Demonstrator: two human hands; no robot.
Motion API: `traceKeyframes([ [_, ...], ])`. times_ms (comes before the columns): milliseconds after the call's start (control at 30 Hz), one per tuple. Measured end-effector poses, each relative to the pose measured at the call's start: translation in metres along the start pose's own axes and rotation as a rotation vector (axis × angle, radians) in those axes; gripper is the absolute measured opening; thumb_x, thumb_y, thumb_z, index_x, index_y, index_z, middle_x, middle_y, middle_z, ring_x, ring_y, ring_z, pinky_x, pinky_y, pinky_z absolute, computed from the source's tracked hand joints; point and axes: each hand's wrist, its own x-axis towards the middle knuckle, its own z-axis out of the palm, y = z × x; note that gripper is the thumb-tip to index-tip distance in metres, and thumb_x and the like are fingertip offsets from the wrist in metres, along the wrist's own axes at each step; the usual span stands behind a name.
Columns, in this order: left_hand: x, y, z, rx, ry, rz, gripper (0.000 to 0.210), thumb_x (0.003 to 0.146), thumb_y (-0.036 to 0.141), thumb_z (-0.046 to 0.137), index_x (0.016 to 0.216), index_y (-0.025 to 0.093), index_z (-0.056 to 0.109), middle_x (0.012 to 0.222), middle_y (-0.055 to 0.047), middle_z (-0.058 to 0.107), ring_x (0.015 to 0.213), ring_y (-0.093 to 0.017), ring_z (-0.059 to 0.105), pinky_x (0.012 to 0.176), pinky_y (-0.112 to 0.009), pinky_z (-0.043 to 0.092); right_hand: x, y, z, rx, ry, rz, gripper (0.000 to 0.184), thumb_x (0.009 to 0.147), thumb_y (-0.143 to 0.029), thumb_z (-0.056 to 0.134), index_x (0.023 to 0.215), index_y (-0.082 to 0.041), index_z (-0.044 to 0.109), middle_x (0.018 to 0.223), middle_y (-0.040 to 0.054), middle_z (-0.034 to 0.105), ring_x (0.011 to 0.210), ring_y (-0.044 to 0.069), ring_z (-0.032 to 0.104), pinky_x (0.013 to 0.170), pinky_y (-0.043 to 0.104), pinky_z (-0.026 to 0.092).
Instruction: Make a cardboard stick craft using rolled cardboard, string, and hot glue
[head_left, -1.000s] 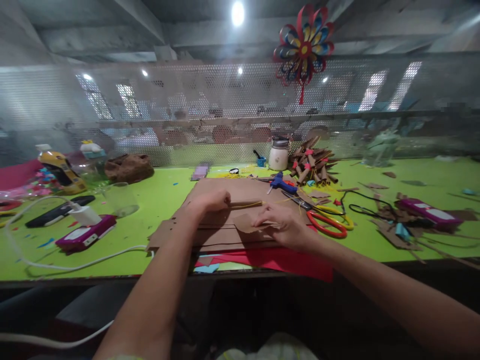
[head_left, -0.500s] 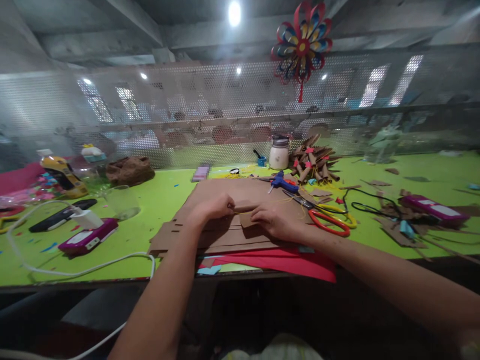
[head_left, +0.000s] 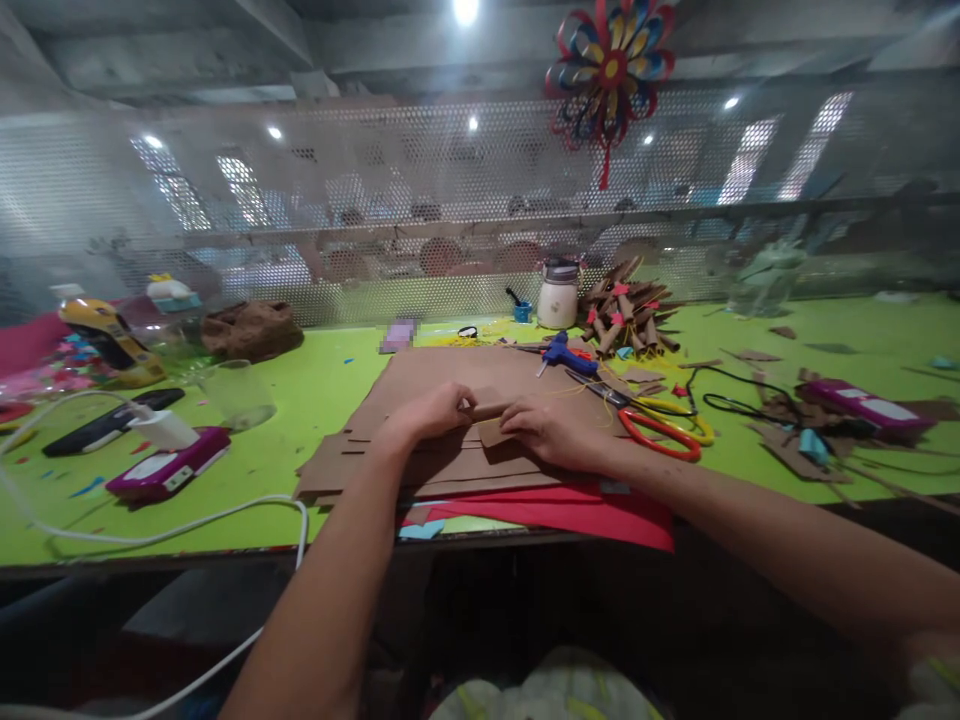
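A small piece of brown kraft paper (head_left: 492, 436), rolled along its far edge, is between my hands above a stack of brown paper sheets (head_left: 457, 370). My left hand (head_left: 431, 415) has its fingers pinched at the left end of the roll. At the other end, the fingers of my right hand (head_left: 547, 435) are closed on the flat part and the roll. A thin yellow string runs by the rolled edge; its full path is hidden. Right of the stack lie scissors (head_left: 660, 434) with red and yellow handles, and a blue glue gun (head_left: 564, 355) rests at its far right corner.
Several tied paper rolls (head_left: 630, 315) are heaped beside a white jar (head_left: 559, 298). Red paper (head_left: 600, 515) sticks out under the stack at the table's front edge. Purple power strips (head_left: 169, 465) with cords, a clear cup (head_left: 238, 395) and a yellow bottle (head_left: 112, 340) stand left.
The camera view has tipped down slightly, so the background sits a little higher. Both hands keep nearly the same hold on the kraft paper piece.
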Motion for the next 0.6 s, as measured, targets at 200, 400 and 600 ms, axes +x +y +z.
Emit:
traceKeyframes([
  [200,0.002,-0.002,0.006,0.011,-0.001,-0.049,0.023,0.069,0.024,0.051,0.083,0.016,0.068,0.067,-0.002,0.063,0.061,-0.013,0.05,0.057,-0.022,0.035,0.006,-0.011,-0.028,-0.091,-0.084,0.066,0.023,0.081,-0.013,0.05,0.091,-0.018,0.07,0.098,0.0079,0.064,0.094,0.018,0.054,0.085,0.033,0.043],
  [400,0.003,-0.005,0.011,0.055,0.009,-0.033,0.026,0.07,0.02,0.048,0.086,0.018,0.068,0.071,-0.003,0.065,0.062,-0.014,0.051,0.058,-0.023,0.035,0.028,-0.002,-0.038,-0.11,-0.209,0.003,0.023,0.076,-0.011,0.052,0.088,-0.019,0.07,0.101,0.0068,0.062,0.09,0.018,0.054,0.079,0.029,0.042],
  [600,0.004,-0.007,0.012,0.053,0.021,-0.06,0.022,0.07,0.024,0.05,0.083,0.018,0.067,0.07,-0.003,0.063,0.063,-0.013,0.051,0.058,-0.022,0.036,0.046,0.015,-0.029,0.01,-0.234,0.259,0.017,0.075,-0.019,0.051,0.073,-0.013,0.066,0.067,0.0009,0.06,0.06,0.011,0.049,0.055,0.021,0.035],
])
